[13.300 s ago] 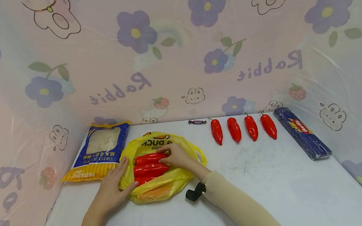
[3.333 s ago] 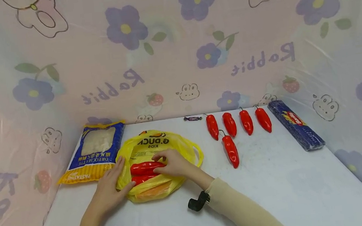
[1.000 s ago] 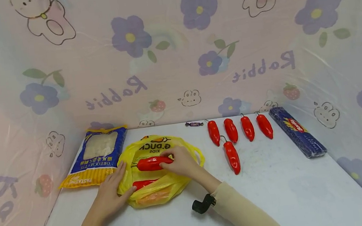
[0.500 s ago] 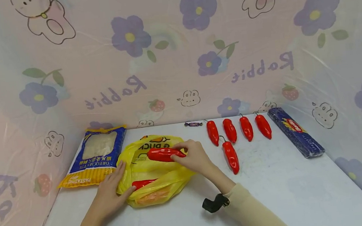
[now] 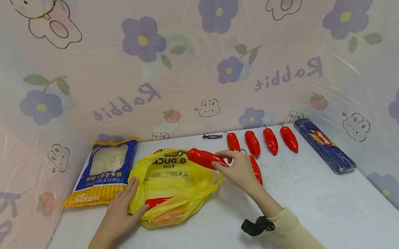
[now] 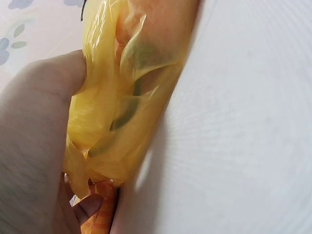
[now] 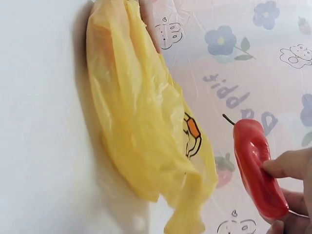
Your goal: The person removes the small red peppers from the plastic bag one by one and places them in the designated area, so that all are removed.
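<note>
The white table [image 5: 335,211] bears a yellow bag [image 5: 188,187], the left hand [image 5: 121,212] straight-fingered against it. We find the right hand [image 5: 239,171] pinching a red pepper [image 5: 204,157], its length pointing left.

Printed backdrop [image 5: 188,60], pale pink, rising behind a white tabletop [image 5: 324,217]; left side panel [image 5: 9,171] and right side panel [image 5: 375,79] enclose the surface. Pattern: purple flowers [image 5: 218,11] with yellow centres, green leaves [image 5: 178,50], strawberries [image 5: 318,102], outlined rabbits [image 5: 356,127] and mirror-reversed "Rabbit" lettering [image 5: 288,75]. Glossy creases mark the right side panel; lighting is soft; faint grey smudges [image 5: 279,176] show on the tabletop
</note>
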{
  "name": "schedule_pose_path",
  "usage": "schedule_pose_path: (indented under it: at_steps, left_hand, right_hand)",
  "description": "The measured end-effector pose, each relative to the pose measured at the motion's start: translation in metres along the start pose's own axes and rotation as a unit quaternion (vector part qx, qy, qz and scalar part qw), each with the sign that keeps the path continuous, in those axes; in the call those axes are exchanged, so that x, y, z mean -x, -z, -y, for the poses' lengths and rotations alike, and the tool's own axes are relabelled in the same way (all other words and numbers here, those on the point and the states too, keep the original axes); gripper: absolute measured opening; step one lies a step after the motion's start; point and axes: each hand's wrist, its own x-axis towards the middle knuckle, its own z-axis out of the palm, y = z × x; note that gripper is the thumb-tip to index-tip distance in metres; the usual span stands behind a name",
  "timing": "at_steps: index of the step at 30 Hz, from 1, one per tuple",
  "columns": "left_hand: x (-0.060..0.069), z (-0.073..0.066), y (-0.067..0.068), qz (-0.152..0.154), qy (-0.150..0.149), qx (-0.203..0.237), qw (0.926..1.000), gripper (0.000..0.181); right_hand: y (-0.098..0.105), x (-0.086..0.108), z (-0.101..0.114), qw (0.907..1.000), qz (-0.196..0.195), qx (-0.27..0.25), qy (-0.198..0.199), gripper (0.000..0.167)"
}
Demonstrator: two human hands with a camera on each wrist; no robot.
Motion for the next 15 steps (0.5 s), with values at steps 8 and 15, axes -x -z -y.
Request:
schedule_pose_path:
  at_steps: [8,15]
  left_hand:
    - [-0.001,0.0,0.002,0.008,0.003,-0.004,1.0,0.094]
    - [-0.001,-0.003,0.001,0.004,-0.002,-0.001,1.0,0.093]
  right_hand:
    - [0.02,0.01,-0.026,0.9968,-0.06,-0.009,-0.053,0.034]
    - [0.052,0.017,-0.058,0.987,-0.107,0.017,-0.118,0.04]
